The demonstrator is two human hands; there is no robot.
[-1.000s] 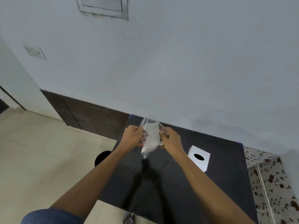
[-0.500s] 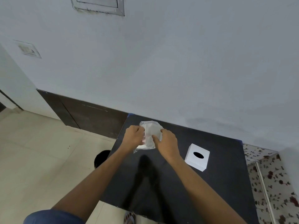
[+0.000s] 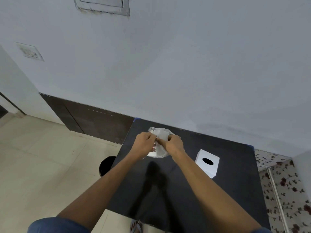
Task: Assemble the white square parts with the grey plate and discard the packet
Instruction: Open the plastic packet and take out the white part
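Observation:
A clear plastic packet [image 3: 161, 140] with white parts inside is held over the far left part of the black table [image 3: 193, 190]. My left hand [image 3: 145, 145] grips its left side and my right hand [image 3: 174, 144] grips its right side, the fingers pinching the plastic close together. The contents are blurred through the plastic. No grey plate shows on its own. A white box [image 3: 207, 163] with a dark oval hole in its top stands on the table to the right of my hands.
A black round bin [image 3: 106, 164] stands on the tiled floor just left of the table. A grey wall runs close behind the table's far edge. A floral-patterned surface [image 3: 286, 190] lies at the right.
The packet has come down from hanging upright between my hands to lying low near the table. Both hands have closed in together on it.

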